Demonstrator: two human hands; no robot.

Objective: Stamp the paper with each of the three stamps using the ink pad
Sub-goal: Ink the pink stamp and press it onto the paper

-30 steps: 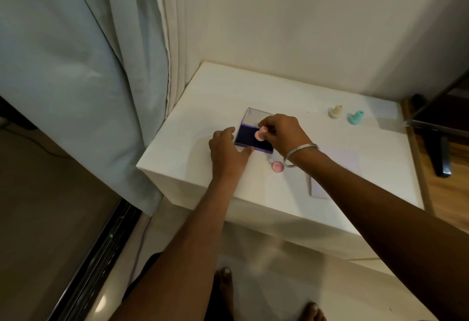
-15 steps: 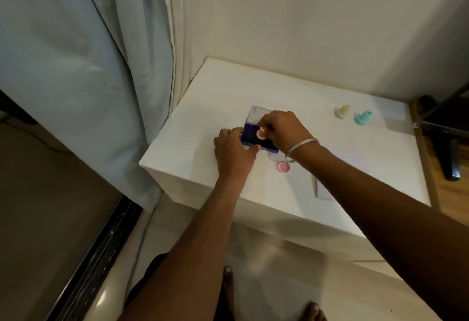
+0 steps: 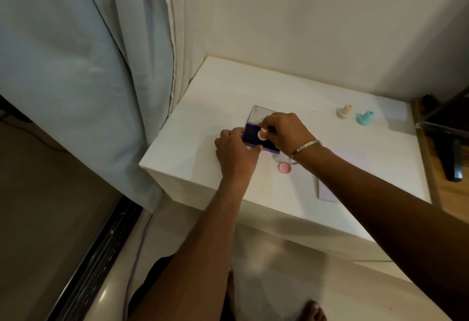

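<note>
The ink pad (image 3: 256,140) lay open near the left end of the white table (image 3: 203,127), its dark purple inked tray nearest and its clear lid (image 3: 258,113) folded back on the far side. The pink stamp (image 3: 261,135) stood on the ink, pinched by the fingers of the right hand (image 3: 281,131). The left hand (image 3: 234,154) held the near left edge of the tray, thumb and fingers curled against it.

Three stamps were in view: the pink one on the pad, and a cream stamp (image 3: 344,111) and a teal stamp (image 3: 364,117) standing upright side by side well to the right, toward the far edge. One round pink cap (image 3: 284,168) lay just right of the pad's near corner, apart from it. One sheet of paper (image 3: 327,192) lay further right, largely hidden under the right forearm. A metal bangle (image 3: 304,146) circled the right wrist. A pale curtain (image 3: 76,66) hung to the left of the table.
</note>
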